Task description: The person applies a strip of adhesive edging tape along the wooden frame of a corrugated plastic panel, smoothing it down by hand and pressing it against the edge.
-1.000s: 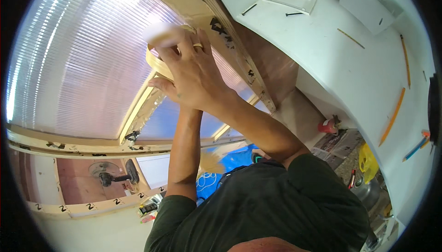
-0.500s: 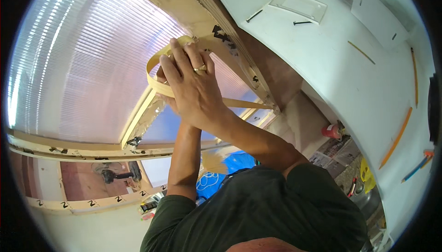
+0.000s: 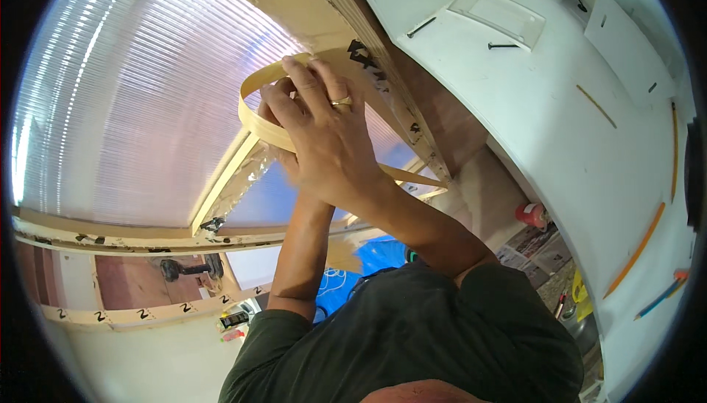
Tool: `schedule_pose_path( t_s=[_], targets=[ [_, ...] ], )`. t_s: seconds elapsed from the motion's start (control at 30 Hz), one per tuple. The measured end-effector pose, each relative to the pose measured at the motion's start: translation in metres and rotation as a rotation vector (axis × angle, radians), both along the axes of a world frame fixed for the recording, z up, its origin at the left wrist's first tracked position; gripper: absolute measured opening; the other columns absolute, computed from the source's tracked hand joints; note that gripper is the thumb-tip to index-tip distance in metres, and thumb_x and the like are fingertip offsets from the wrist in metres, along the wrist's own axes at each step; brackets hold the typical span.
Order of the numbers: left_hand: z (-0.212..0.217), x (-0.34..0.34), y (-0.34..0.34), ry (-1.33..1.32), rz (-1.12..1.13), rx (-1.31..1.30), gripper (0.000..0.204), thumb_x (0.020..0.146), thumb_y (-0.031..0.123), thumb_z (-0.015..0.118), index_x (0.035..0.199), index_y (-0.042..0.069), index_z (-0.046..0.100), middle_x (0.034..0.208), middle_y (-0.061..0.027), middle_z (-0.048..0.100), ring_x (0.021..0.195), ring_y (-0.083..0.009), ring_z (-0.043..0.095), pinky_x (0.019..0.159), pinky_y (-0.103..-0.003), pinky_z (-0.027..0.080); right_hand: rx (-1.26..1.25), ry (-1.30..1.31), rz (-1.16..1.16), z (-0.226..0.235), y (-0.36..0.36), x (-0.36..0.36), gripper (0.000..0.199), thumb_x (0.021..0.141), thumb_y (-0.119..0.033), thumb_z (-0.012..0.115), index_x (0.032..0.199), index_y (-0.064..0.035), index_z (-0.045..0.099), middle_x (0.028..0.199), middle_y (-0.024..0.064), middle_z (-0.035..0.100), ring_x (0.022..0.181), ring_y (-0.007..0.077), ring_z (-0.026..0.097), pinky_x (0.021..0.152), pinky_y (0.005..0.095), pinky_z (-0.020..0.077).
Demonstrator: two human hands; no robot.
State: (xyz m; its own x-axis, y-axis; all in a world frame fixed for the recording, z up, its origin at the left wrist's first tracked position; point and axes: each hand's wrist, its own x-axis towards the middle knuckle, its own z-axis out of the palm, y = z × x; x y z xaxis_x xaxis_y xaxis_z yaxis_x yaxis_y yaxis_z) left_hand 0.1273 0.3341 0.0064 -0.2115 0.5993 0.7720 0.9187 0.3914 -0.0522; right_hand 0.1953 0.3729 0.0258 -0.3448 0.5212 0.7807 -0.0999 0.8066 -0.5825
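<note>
A thin pale-yellow strip, like wood edging, is bent into a loop (image 3: 249, 113) with a straight tail running right to the wooden frame's corner. My right hand (image 3: 331, 134), a ring on one finger, lies on top. Its fingers are bent and gripping the strip near the top end of the loop. Underneath is my left hand (image 3: 289, 165), largely covered by the right; a few curled fingers show inside the loop against the strip. My forearms converge at the wrists. Behind the hands stands the wooden frame (image 3: 346, 16) with a ribbed translucent panel (image 3: 155, 101).
At right is a white tabletop (image 3: 530, 101) bearing a shallow white tray (image 3: 498, 16), black screws (image 3: 503, 46), pencils (image 3: 635, 250) and a white bracket (image 3: 626, 46). Beyond the frame's lower rail lies a cordless drill (image 3: 191, 267). A red cylinder (image 3: 532, 214) stands below the table.
The whole view has shifted slightly, so the table and hands appear a little farther right. Both hands keep nearly the same hold on the looped strip.
</note>
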Motion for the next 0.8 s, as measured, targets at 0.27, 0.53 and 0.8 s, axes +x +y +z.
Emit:
schedule_pose_path(
  t_s=[0.27,0.53,0.8],
  targets=[
    [0.022,-0.005,-0.037,-0.092,-0.21,-0.14,0.041,0.11,0.016,0.065,0.144,-0.005,0.062,0.133,-0.0236,0.071,0.129,-0.032,0.068,0.107,-0.047,0.056,0.032,0.081,0.164,-0.006,0.016,0.006,0.073,0.088,-0.05,0.082,0.136,-0.0001,0.061,0.156,0.0275,0.052,0.151,0.0465,0.042,0.115,0.0634,0.0366],
    [0.085,0.006,-0.067,-0.961,-0.402,0.301,0.076,0.105,0.004,0.066,0.167,-0.003,0.022,0.128,-0.0212,0.066,0.095,-0.022,0.071,0.081,-0.033,0.059,0.273,-0.327,-0.066,0.002,0.009,0.016,0.075,0.085,-0.034,0.088,0.144,0.0016,0.061,0.163,0.03,0.042,0.151,0.0485,0.04,0.117,0.0599,0.036],
    [0.135,-0.027,-0.063,-0.449,-0.061,-0.242,0.028,0.108,0.009,0.059,0.128,-0.007,0.07,0.094,-0.01,0.073,0.072,-0.0126,0.066,0.061,-0.03,0.053,0.012,0.102,0.168,-0.024,0.023,0.039,0.06,0.089,-0.024,0.088,0.138,-0.0007,0.063,0.146,0.0255,0.055,0.133,0.0435,0.056,0.11,0.0553,0.045]
  ],
)
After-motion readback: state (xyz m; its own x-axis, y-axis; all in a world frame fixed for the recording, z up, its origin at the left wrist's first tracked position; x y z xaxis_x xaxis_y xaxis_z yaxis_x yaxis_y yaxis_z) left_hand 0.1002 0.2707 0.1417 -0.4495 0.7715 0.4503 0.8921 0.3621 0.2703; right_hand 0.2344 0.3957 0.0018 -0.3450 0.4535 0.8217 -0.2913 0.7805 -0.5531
